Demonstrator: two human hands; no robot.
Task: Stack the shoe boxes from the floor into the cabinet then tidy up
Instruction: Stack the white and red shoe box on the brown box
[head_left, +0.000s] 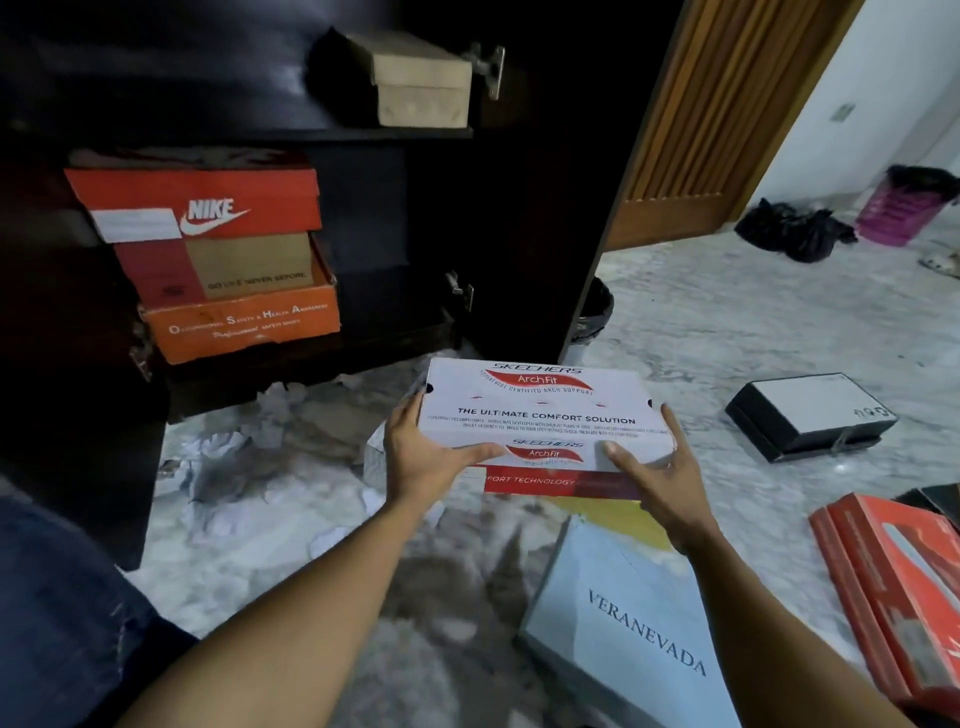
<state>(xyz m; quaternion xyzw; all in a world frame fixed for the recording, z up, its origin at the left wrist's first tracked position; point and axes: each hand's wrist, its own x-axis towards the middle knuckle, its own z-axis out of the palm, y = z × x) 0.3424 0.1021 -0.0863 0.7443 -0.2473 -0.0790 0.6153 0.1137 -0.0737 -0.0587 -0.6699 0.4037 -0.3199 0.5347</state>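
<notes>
**Head camera: Skechers box in both hands, cabinet partly filled**

Both hands are on the white Skechers box (540, 410). The left hand (421, 457) grips its left end and the right hand (660, 478) its right end, thumbs curled over the lid's near edge. The box sits low in front of the open cabinet (519, 208), apparently lifted above the floor (727, 322).

Four boxes look stowed. The lower shelf holds a three-high stack: a red Nike box (208, 202) on top, a brown box (244, 265) in the middle and an orange box (244, 325) at the bottom. A plain tan box (421, 83) sits alone on the shelf above.

Plenty is left. A pale blue box (623, 623), a black box (810, 415) and a red box (898, 571) lie on the floor, and crumpled paper (234, 452) is scattered by the cabinet foot, so the tidying looks untouched.

The held lid reads "SKECHERS Arch Fit" and "THE ULTIMATE COMFORT SOLUTION", with "FORT TECHNOLOGY" showing on its base. The brown box says "GO LIKE NEVER BEFORE", roughly. The orange one mentions "Safety & Health Awareness". The blue one reads "VERANEVADA".
</notes>
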